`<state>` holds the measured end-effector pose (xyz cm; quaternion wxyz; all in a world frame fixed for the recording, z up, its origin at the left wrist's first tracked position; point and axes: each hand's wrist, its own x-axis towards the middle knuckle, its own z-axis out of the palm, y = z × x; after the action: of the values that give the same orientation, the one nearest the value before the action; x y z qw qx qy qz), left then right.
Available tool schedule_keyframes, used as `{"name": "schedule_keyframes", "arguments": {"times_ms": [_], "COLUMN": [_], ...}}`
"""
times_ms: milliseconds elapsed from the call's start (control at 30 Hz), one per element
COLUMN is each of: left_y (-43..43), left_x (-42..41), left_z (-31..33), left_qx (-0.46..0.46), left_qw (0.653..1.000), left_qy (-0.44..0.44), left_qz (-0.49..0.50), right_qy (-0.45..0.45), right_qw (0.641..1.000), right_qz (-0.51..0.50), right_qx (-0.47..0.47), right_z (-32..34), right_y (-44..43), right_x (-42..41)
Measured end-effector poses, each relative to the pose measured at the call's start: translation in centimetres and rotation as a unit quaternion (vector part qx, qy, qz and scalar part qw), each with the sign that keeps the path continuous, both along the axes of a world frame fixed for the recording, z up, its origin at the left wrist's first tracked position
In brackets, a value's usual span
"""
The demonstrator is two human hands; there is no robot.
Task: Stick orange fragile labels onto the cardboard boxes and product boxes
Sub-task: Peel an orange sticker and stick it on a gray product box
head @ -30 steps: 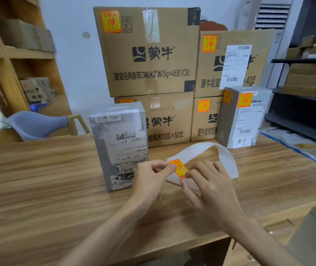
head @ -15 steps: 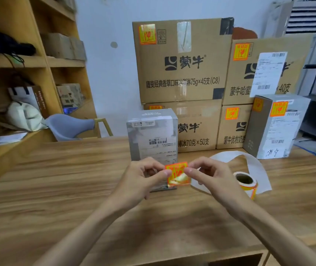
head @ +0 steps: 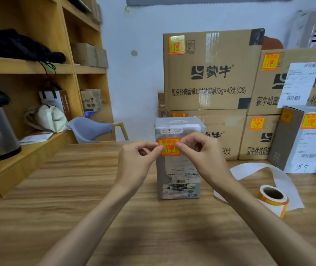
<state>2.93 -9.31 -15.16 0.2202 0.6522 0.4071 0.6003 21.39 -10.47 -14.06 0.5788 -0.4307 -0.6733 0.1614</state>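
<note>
Head view: left hand (head: 134,160) and right hand (head: 201,156) together pinch one orange label (head: 169,147) before the near product box (head: 180,173); a second product box (head: 306,146) stands right. Four cardboard boxes (head: 210,73) are stacked behind; one label roll (head: 273,197) lies on the table (head: 57,208).

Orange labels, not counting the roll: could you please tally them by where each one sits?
On brown cartons: 4
On the right grey box: 2
Loose label, pinched by left hand and right hand: 1
Total: 7
</note>
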Motion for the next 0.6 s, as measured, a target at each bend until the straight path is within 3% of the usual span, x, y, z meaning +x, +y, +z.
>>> {"name": "schedule_keyframes", "arguments": {"times_ms": [300,600], "left_y": [1.6,1.9], "left_x": [0.0,0.3], "left_z": [0.8,1.0], "left_qx": [0.056,0.027], "left_qw": [0.989,0.989], "left_qy": [0.093,0.087], "left_qz": [0.103,0.117], "right_qy": [-0.049,-0.165], "right_qw": [0.991,0.955], "right_qz": [-0.108,-0.203], "right_qx": [0.060,0.141], "right_z": [0.2,0.1], "right_y": [1.5,1.9], "right_x": [-1.2,-1.2]}}
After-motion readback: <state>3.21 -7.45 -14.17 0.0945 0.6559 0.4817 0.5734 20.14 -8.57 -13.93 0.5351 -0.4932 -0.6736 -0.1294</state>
